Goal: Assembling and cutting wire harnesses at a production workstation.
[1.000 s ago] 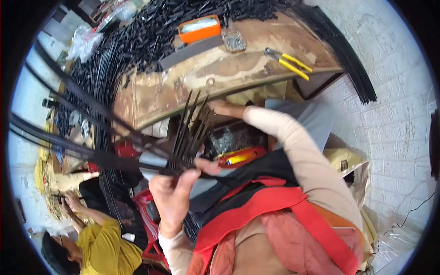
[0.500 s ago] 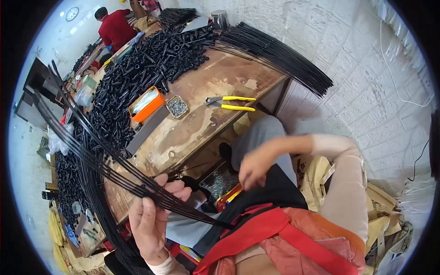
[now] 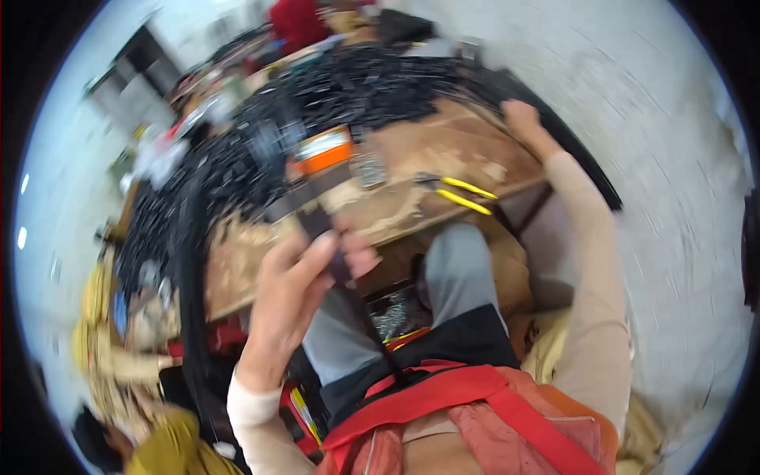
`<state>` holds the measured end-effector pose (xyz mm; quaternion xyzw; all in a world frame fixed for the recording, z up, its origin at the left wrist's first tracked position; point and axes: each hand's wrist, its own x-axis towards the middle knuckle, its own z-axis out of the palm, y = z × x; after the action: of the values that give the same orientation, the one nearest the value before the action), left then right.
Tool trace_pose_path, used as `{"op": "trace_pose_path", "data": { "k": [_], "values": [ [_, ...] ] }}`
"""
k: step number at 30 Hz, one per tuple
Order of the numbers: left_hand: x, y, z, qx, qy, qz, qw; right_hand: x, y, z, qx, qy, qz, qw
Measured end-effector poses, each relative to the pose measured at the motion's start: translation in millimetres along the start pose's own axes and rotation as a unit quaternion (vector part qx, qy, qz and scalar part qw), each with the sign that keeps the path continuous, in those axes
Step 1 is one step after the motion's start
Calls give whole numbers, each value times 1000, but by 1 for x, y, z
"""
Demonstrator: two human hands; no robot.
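My left hand (image 3: 305, 273) is closed around a bundle of thin black rods (image 3: 340, 265), pinched between thumb and fingers above my lap. The lower ends of these rods run down to the red strap at my waist; their upper ends blur over the table. My right hand (image 3: 524, 123) is stretched far out to the right, at the edge of a pile of long thin black rods (image 3: 582, 146) lying across the table's corner. Its fingers are smeared by motion, so I cannot tell whether they grip a rod.
On the worn wooden table (image 3: 467, 142) lie yellow-handled pliers (image 3: 463, 195), an orange box (image 3: 326, 152), a small tray of metal bits (image 3: 367, 169) and a heap of short black parts (image 3: 348, 87). More long black rods (image 3: 190, 261) hang over its left side. A person in yellow (image 3: 178, 447) is at lower left.
My right hand has moved from above my lap out to the rod pile at far right. The left hand keeps its rods, now seen more end-on. The whole view has turned left.
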<state>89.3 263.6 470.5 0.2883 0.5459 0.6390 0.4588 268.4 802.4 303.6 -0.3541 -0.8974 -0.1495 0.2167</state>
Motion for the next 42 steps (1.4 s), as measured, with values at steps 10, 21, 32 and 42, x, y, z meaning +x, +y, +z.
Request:
{"op": "trace_pose_path", "data": {
  "k": [10,21,32,42],
  "values": [
    [37,5,-24,-76,-24,70,994,44,-175,-264,628,-138,-48,764],
    [2,-4,-53,-46,5,89,995,-51,-348,-260,667,-104,-157,721],
    [-32,-17,-67,-151,-93,62,982,-24,-374,-287,801,-410,-209,384],
    [18,-37,-117,-291,-153,50,943,-36,-388,-286,713,-345,-179,584]
  ]
}}
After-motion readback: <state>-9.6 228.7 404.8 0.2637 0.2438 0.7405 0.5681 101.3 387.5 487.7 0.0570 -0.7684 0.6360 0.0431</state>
